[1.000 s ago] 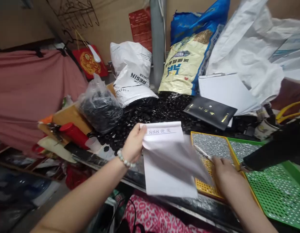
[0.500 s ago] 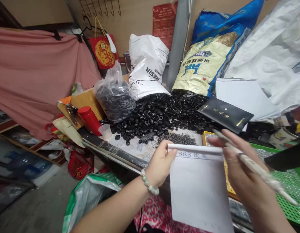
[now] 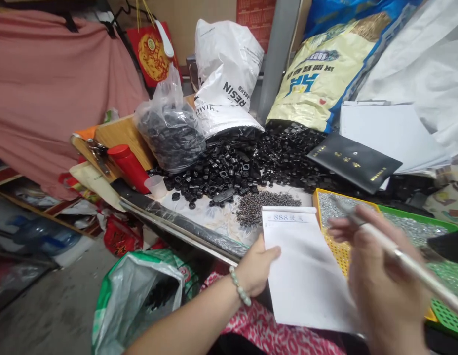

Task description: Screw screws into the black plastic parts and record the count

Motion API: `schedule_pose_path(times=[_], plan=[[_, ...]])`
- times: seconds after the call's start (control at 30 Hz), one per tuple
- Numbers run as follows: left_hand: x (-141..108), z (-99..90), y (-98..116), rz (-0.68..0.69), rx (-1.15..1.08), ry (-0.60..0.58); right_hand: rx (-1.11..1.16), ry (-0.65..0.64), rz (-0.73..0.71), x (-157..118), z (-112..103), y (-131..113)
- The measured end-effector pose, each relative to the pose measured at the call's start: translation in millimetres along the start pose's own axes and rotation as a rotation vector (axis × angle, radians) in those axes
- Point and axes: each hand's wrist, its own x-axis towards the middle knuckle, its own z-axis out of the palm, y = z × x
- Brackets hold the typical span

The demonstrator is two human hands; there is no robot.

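Observation:
A white notepad (image 3: 303, 271) with "888" in blue print across its top is gripped at its left edge by my left hand (image 3: 256, 266), the thumb lying over the front. Below the printed line the page looks blank. My right hand (image 3: 384, 276), smeared by motion, is closed around a light-coloured pen (image 3: 406, 261) to the right of the pad. The pen slants down to the right, its upper end blurred over the yellow tray. Beads circle my left wrist.
Loose black plastic parts (image 3: 229, 172) and small metal pieces (image 3: 262, 204) cover the table. A yellow tray (image 3: 334, 249) and green tray (image 3: 449, 320) stand right, beside a black booklet (image 3: 355, 160). A red canister (image 3: 128, 167) and plastic cup (image 3: 155, 186) sit left. An open sack (image 3: 103, 301) stands below.
My left hand has slid from the pad's top corner down its left edge. My right hand has moved off the pad's top right corner, still with the pen. The view has shifted.

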Motion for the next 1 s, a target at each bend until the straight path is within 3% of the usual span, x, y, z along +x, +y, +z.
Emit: schedule_pose_path(times=[0.1, 0.2, 0.4, 0.6, 1.0], plan=[[4.5, -4.5, -1.0, 0.027, -0.047, 0.017, 0.193, -0.164, 0.255, -30.3, 27.8, 16.3], [4.6, -7.4, 0.5, 0.025, -0.101, 0.047, 0.225, -0.207, 0.304, -46.6, 49.7, 29.2], [4.7, -11.7, -1.3, 0.091, -0.104, 0.065, 0.128, -0.106, 0.105, -49.4, 60.1, 32.0], [4.9, -13.6, -3.4, 0.067, -0.172, 0.08, -0.01, -0.191, -0.081, -52.0, 63.4, 35.6], [6.4, -10.7, -2.4, 0.067, -0.18, 0.117, 0.024, -0.199, -0.056, -53.7, 65.0, 38.1]])
